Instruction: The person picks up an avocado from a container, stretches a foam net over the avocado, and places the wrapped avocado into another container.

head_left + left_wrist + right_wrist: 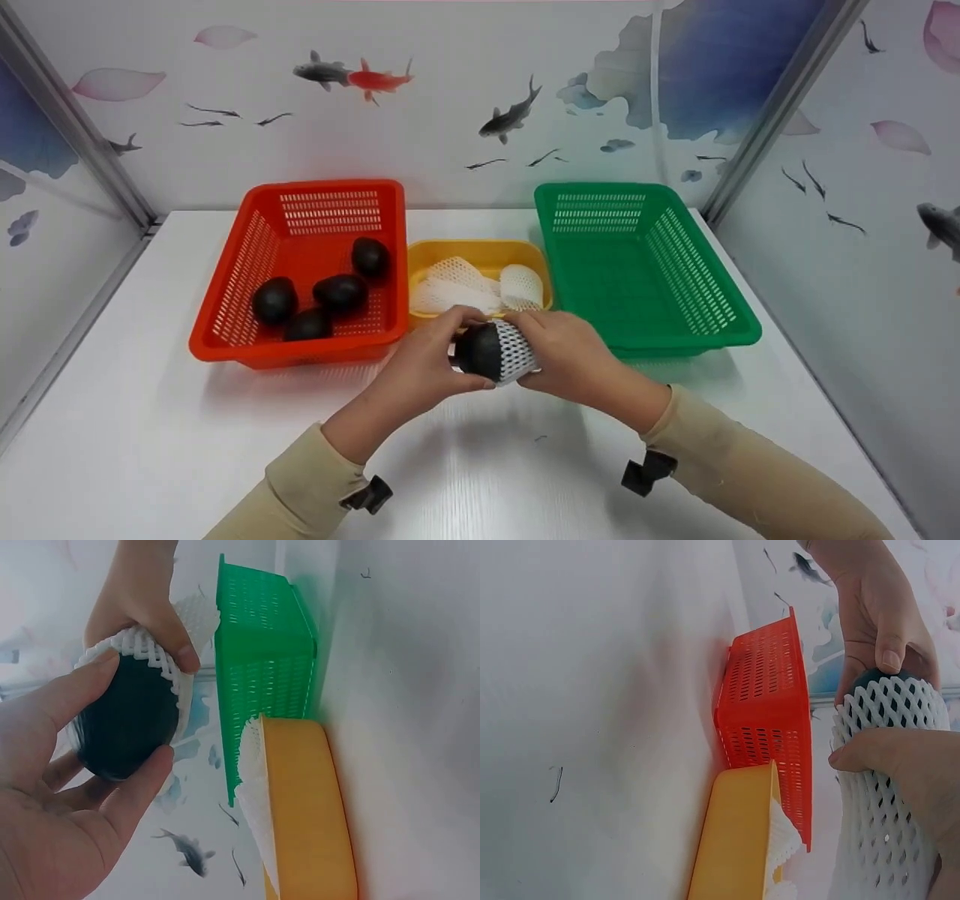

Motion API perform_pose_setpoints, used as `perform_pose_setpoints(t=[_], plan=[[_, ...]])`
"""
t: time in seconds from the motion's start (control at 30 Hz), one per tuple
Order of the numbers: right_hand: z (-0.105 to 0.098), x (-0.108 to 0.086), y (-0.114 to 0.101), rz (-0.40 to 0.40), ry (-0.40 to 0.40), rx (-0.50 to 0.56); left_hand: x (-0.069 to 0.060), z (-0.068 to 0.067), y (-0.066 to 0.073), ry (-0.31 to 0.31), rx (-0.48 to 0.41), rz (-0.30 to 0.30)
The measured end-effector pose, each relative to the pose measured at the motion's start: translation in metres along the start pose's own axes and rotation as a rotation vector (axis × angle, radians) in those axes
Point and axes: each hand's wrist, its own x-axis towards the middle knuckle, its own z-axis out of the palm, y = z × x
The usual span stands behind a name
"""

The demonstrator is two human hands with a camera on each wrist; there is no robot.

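Observation:
A dark avocado (478,351) is held above the table, in front of the yellow basket (480,247). My left hand (424,360) grips its bare left end, thumb and fingers curled round it. A white foam net sleeve (517,351) covers the avocado's right end. My right hand (574,356) holds the sleeve there, its thumb lying across the mesh in the right wrist view. In the left wrist view the net's edge rings the avocado (127,720), and the left fingertips touch the dark skin. Beyond the fruit, the loose end of the sleeve (881,840) extends under the right hand.
Several dark avocados (343,292) lie in the red basket (300,349) at left. White foam nets (454,285) fill part of the yellow basket in the middle. A green basket (622,281) stands at right. Behind the table rises a wall with painted fish.

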Motion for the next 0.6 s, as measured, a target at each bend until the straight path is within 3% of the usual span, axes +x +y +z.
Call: perform_pose_setpoints(t=[0.2, 0.4, 0.6], plan=[[0.003, -0.001, -0.001, -0.05, 0.057, -0.026, -0.001, 0.004, 0.003, 0.025, 0.07, 0.014], [0.006, -0.001, -0.003, -0.05, 0.083, -0.023, -0.002, 0.008, 0.005, 0.068, 0.109, 0.039], [0.008, 0.0, -0.004, -0.047, 0.119, 0.008, 0.0, 0.013, 0.006, 0.108, 0.132, 0.101]])
